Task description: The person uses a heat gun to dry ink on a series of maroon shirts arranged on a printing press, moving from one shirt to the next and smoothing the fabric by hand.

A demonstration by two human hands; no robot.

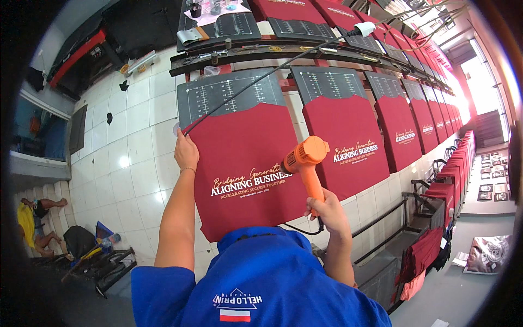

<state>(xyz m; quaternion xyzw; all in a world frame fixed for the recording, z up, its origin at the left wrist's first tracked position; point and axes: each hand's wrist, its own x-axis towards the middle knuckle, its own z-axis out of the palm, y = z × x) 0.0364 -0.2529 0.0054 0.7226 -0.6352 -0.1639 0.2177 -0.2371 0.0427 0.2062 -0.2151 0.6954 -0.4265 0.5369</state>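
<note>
My right hand [331,213] is wrapped round the handle of an orange heat gun [309,155]. Its dark nozzle points left, over the white and gold lettering on a dark red shirt [245,144]. That shirt lies stretched over a black printing board [256,87] with white ruler marks. At the board's left edge, my left hand [187,151] has its fingers closed at a black cable [261,77], which runs taut up to a white socket [366,29]. A small pale round thing [176,128] shows by the left fingertips, partly hidden. A cord hangs from the heat gun's handle.
More boards with matching red shirts [348,144] stretch away to the right. A dark rail [239,57] with tools runs behind them. Folded red shirts [422,253] hang over a rack at right. Black metal frames [109,267] and a person's legs [49,240] are at lower left.
</note>
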